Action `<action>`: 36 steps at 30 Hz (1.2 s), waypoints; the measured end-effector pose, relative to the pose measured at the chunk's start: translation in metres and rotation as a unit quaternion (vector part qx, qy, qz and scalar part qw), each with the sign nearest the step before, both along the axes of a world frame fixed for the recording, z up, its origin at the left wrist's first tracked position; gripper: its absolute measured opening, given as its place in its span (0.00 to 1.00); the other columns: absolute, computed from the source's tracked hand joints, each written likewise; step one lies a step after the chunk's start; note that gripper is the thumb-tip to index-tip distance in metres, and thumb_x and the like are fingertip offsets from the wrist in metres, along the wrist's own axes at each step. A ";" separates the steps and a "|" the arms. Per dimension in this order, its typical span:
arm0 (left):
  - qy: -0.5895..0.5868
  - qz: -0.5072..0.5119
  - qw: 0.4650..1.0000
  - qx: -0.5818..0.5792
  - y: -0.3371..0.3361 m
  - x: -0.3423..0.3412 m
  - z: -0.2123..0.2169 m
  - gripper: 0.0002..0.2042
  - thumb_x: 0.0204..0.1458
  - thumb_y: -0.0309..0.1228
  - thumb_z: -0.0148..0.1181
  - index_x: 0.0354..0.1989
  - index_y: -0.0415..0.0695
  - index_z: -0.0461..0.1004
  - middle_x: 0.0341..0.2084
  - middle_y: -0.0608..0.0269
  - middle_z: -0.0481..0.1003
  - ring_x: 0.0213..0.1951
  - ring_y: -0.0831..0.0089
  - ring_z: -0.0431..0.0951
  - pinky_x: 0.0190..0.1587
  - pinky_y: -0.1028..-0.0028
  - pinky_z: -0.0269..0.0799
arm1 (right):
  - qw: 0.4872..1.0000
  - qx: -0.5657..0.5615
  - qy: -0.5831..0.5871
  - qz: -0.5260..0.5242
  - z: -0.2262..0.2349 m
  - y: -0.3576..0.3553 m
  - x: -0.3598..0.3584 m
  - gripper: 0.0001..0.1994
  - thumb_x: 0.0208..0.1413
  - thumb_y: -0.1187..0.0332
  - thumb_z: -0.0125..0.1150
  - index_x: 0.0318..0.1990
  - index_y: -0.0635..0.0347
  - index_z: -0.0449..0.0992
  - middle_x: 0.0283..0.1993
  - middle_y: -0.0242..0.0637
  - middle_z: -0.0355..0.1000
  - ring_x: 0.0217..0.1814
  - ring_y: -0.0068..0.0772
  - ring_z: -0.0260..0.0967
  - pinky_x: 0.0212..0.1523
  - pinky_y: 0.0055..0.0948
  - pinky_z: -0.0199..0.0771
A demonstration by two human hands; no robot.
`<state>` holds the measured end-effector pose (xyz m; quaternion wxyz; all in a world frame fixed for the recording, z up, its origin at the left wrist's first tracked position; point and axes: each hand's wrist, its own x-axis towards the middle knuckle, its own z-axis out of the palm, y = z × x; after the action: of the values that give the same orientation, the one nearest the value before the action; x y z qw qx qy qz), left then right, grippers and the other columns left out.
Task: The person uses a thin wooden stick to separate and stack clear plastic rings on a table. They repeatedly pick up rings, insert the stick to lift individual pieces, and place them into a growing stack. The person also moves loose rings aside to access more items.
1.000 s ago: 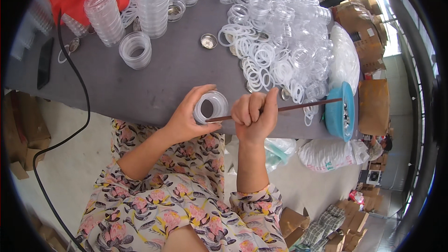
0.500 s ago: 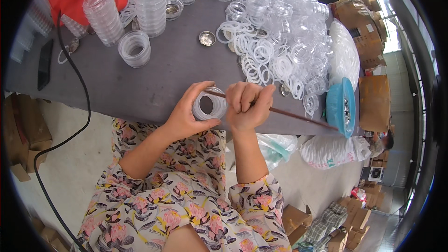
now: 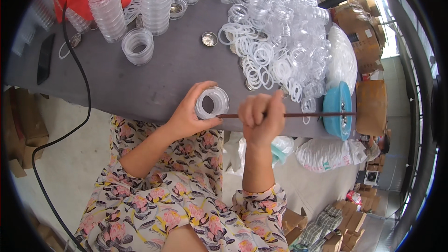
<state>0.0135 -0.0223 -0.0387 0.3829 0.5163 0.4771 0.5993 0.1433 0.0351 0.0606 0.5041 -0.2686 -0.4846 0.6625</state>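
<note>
While a clear ring [image 3: 212, 103] is gripped by the left hand [image 3: 189, 114] just above the near table edge, its open face is turned toward the camera, with the thumb pressed below it and the fingers curled over its top and left side. A thin brown stick [image 3: 298, 115] is clenched in the right hand [image 3: 260, 117], which is closed into a fist just to the right of the ring. The stick is held level; its left tip is seen at the ring's lower right rim, though whether it touches cannot be told, and its far end reaches across to a blue bowl [image 3: 338, 109] at the table's right edge. Behind the hands, the grey table [image 3: 154, 84] is spread with a large heap of loose rings [image 3: 275, 32] toward the back right. Tall stacks of clear lids [image 3: 156, 2] are stood at the back left, with a shorter stack [image 3: 138, 45] nearer. A small metal cap [image 3: 209, 39] is seen lying alone between the stacks and the heap. A black cable [image 3: 79, 74] is draped over the left edge, and a white bag [image 3: 326, 154] is seen below the table on the right.
</note>
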 end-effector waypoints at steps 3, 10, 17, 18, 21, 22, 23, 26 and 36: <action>-0.001 0.001 1.000 0.005 0.001 0.001 0.001 0.37 0.33 0.29 0.71 0.56 0.40 0.59 0.50 0.56 0.64 0.53 0.64 0.65 0.55 0.69 0.61 | 0.998 0.036 0.017 0.052 -0.010 -0.001 -0.012 0.30 0.65 0.51 0.29 0.09 0.53 0.51 0.07 0.29 0.48 0.09 0.20 0.37 0.11 0.23 0.37; -0.011 0.009 1.000 0.021 0.000 0.001 0.001 0.37 0.33 0.29 0.71 0.56 0.40 0.59 0.49 0.56 0.64 0.53 0.65 0.66 0.54 0.69 0.61 | 0.990 0.127 0.061 0.023 -0.023 0.013 -0.027 0.30 0.65 0.51 0.27 0.09 0.52 0.51 0.07 0.30 0.49 0.10 0.21 0.37 0.13 0.24 0.38; -0.012 0.006 1.000 0.024 0.001 0.002 -0.004 0.37 0.33 0.30 0.71 0.56 0.40 0.60 0.49 0.56 0.64 0.53 0.64 0.65 0.55 0.68 0.61 | 0.972 0.227 -0.047 0.028 -0.015 0.008 -0.004 0.31 0.66 0.53 0.28 0.08 0.54 0.50 0.07 0.29 0.48 0.10 0.22 0.41 0.15 0.25 0.40; -0.012 0.006 1.000 0.022 0.000 0.002 -0.004 0.37 0.33 0.30 0.71 0.56 0.40 0.60 0.49 0.56 0.64 0.53 0.64 0.65 0.55 0.68 0.61 | 0.970 0.230 -0.070 0.031 -0.013 0.005 -0.001 0.31 0.66 0.53 0.28 0.08 0.54 0.50 0.07 0.28 0.48 0.10 0.22 0.42 0.15 0.25 0.41; -0.016 0.006 1.000 0.019 0.000 0.002 -0.002 0.37 0.33 0.30 0.71 0.56 0.40 0.60 0.50 0.56 0.64 0.53 0.64 0.65 0.55 0.69 0.61 | 0.966 0.227 -0.118 0.046 -0.004 -0.006 0.005 0.31 0.66 0.55 0.29 0.08 0.55 0.50 0.07 0.28 0.47 0.09 0.23 0.43 0.14 0.25 0.41; -0.021 0.005 1.000 0.017 0.000 0.002 -0.002 0.37 0.33 0.30 0.71 0.56 0.40 0.60 0.50 0.56 0.64 0.53 0.64 0.65 0.55 0.69 0.61 | 0.968 0.216 -0.119 0.054 0.000 -0.011 0.004 0.31 0.66 0.55 0.30 0.08 0.55 0.50 0.07 0.27 0.47 0.09 0.22 0.43 0.14 0.25 0.41; -0.025 0.004 1.000 0.015 -0.001 0.002 -0.002 0.37 0.33 0.30 0.71 0.56 0.40 0.60 0.50 0.56 0.64 0.53 0.64 0.65 0.55 0.69 0.61 | 0.970 0.204 -0.120 0.061 0.002 -0.014 0.002 0.31 0.66 0.55 0.30 0.08 0.55 0.50 0.07 0.27 0.47 0.09 0.22 0.43 0.14 0.25 0.40; -0.011 0.003 1.000 0.011 0.000 0.001 -0.001 0.38 0.33 0.29 0.71 0.56 0.40 0.59 0.50 0.56 0.63 0.54 0.65 0.65 0.55 0.69 0.61 | 0.990 0.112 -0.066 0.059 0.001 -0.015 -0.002 0.31 0.66 0.54 0.29 0.08 0.54 0.50 0.07 0.27 0.46 0.09 0.21 0.40 0.12 0.23 0.39; -0.035 0.003 0.999 0.020 0.000 0.003 -0.003 0.38 0.33 0.29 0.71 0.57 0.40 0.59 0.50 0.56 0.63 0.54 0.65 0.65 0.55 0.69 0.61 | 0.984 0.177 -0.017 0.019 -0.014 0.018 -0.026 0.31 0.65 0.52 0.29 0.08 0.54 0.50 0.07 0.29 0.47 0.10 0.21 0.39 0.14 0.23 0.39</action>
<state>0.0168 -0.0224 -0.0413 0.3868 0.5014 0.4530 0.6275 0.1177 0.0532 0.0464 0.5227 -0.1775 -0.6080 0.5706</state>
